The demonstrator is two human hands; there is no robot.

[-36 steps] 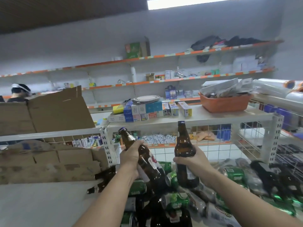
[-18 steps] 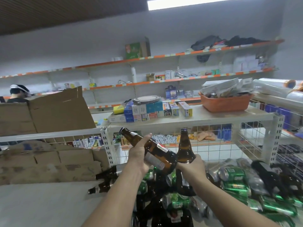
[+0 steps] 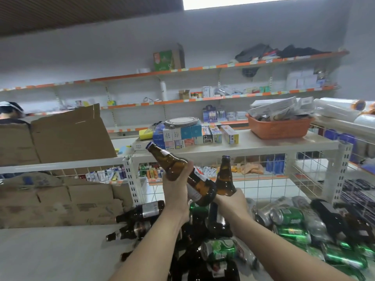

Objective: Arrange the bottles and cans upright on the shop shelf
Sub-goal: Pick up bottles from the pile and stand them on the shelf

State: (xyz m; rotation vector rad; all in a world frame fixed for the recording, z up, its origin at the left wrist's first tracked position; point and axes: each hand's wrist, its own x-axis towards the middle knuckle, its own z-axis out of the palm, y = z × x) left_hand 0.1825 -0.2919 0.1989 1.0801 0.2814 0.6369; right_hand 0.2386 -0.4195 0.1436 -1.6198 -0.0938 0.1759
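Observation:
My left hand point(image 3: 176, 188) grips a brown glass bottle point(image 3: 173, 166) that is tilted, neck up to the left and base down to the right. My right hand point(image 3: 233, 201) holds a second brown bottle point(image 3: 224, 178) almost upright, and the two bottles touch near the base of the tilted one. Below both hands lies a jumble of dark bottles point(image 3: 142, 212) and green cans point(image 3: 288, 217) on their sides on the white shelf point(image 3: 50, 252). A green and silver can point(image 3: 220, 250) lies between my forearms.
A white wire mesh panel point(image 3: 263, 179) and perforated uprights point(image 3: 128, 177) back the shelf. Torn cardboard point(image 3: 60, 199) stands at the left. Above, a shelf point(image 3: 253, 144) carries small boxes and an orange basket point(image 3: 279, 128). A person's head point(image 3: 9, 111) shows far left.
The bottle in my left hand has tipped further over to the left and risen. My right hand's bottle came down and closer, and the two bottles now touch.

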